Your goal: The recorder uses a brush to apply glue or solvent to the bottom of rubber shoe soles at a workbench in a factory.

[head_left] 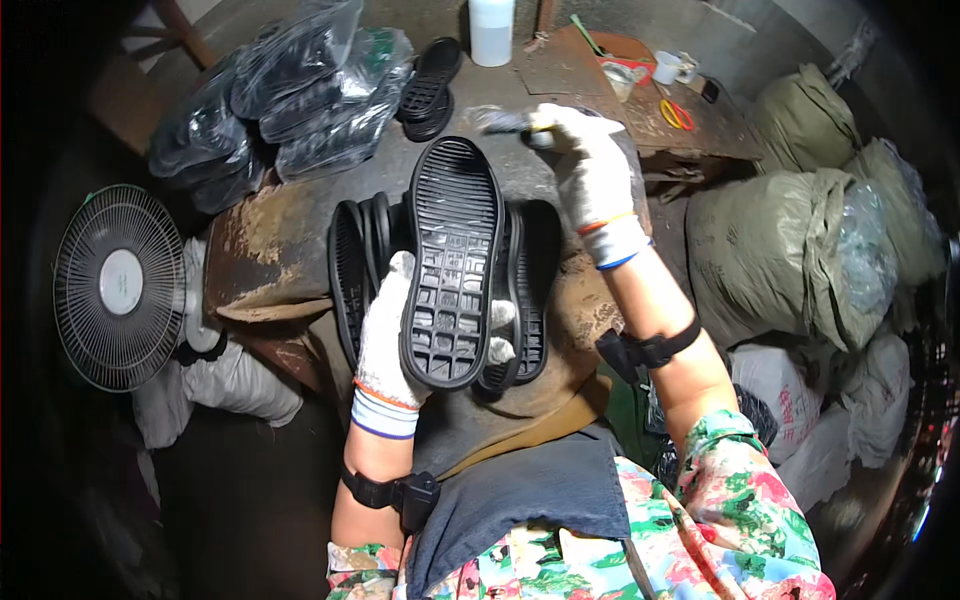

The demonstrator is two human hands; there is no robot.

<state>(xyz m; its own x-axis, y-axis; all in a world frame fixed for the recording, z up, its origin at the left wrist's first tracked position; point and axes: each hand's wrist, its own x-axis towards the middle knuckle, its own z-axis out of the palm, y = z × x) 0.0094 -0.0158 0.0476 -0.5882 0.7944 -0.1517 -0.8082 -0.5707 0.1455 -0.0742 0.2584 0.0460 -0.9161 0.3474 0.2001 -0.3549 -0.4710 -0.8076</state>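
My left hand (385, 335), in a white knit glove, grips a black rubber shoe sole (455, 255) by its heel end, tread side facing up. Behind it, several more black soles (355, 270) stand on edge in a row against the stained worktable (270, 240). My right hand (590, 170), also gloved, reaches forward past the held sole's toe and is closed on a small grey tool or brush (505, 122) lying over the table top. Both wrists wear dark straps.
Clear bags of black soles (290, 90) are piled at the table's far left, with loose soles (430, 85) and a white bottle (492, 30) behind. A fan (120, 285) stands to the left. Green sacks (800, 240) are heaped on the right. Scissors (677, 113) and a cup (666, 66) lie far right.
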